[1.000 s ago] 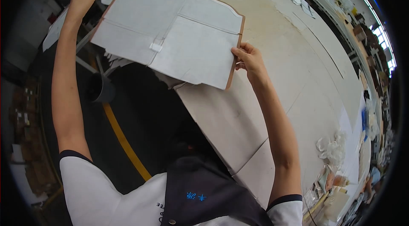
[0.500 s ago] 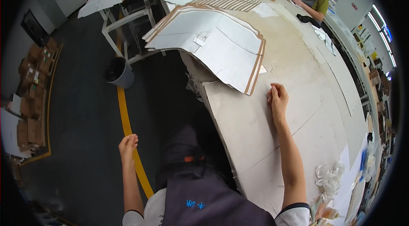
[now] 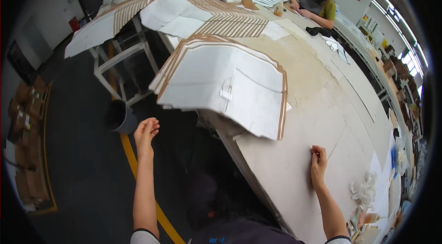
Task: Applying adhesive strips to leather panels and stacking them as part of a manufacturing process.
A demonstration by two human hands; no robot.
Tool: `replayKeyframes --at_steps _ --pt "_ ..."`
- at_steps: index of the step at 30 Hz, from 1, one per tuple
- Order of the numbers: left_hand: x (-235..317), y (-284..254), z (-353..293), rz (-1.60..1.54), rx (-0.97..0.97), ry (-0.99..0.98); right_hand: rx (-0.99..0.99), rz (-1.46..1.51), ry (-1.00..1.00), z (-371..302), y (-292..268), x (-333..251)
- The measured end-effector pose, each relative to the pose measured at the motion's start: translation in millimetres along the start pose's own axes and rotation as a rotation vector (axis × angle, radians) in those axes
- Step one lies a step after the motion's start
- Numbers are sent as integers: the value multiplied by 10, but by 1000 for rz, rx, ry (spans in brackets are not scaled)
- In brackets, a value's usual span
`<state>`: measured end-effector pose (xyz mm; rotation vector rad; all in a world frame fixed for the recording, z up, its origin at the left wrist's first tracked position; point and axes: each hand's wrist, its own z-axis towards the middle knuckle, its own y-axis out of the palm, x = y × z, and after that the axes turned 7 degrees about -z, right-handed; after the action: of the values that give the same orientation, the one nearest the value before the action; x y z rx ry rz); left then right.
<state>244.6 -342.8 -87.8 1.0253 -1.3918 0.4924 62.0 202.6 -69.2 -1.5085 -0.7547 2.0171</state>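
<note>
A layered stack of white sheets with brown edges lies over the near left edge of the pale worktable, its left part hanging past that edge. A small white tab sits on its top sheet. My left hand is raised over the floor, just below the stack's hanging side and apart from it. Its fingers are loosely bent and slightly spread, with nothing seen in them. Over the table, right of the stack, my right hand is half curled and empty as far as I see; whether it touches the surface I cannot tell.
Farther off are more white sheets with brown stripes. A grey bin stands on the floor beside a yellow line. Crumpled clear plastic lies at the table's right. A co-worker in an olive shirt sits at the far side. Cardboard boxes line the left.
The stack now appears nearer and lower. My left hand has risen toward it, while my right hand has come lower and to the right in the view.
</note>
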Motion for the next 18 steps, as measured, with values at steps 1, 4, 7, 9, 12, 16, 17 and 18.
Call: replayKeyframes --at_steps 1,4,7,9,12,16,17,18 --pt "34 26 285 -14 25 39 10 0 18 20 61 -88" --pt "239 217 1234 -93 23 132 38 -52 62 -17 105 -318" --pt "540 702 2127 13 -97 212 19 -178 285 245 46 -34" --pt "724 1016 2632 105 -209 271 137 6 461 1041 174 -394" --pt "719 1304 3130 177 -247 214 89 186 215 2337 816 -851" --pt "438 1477 3449 217 -188 20 -270 471 243 3897 2012 -1409" --pt "385 1526 3478 205 -180 -43 -296 546 278 4300 2295 -1355" --pt "338 1563 3487 233 -163 -68 -251 686 333 4667 2565 -1282"
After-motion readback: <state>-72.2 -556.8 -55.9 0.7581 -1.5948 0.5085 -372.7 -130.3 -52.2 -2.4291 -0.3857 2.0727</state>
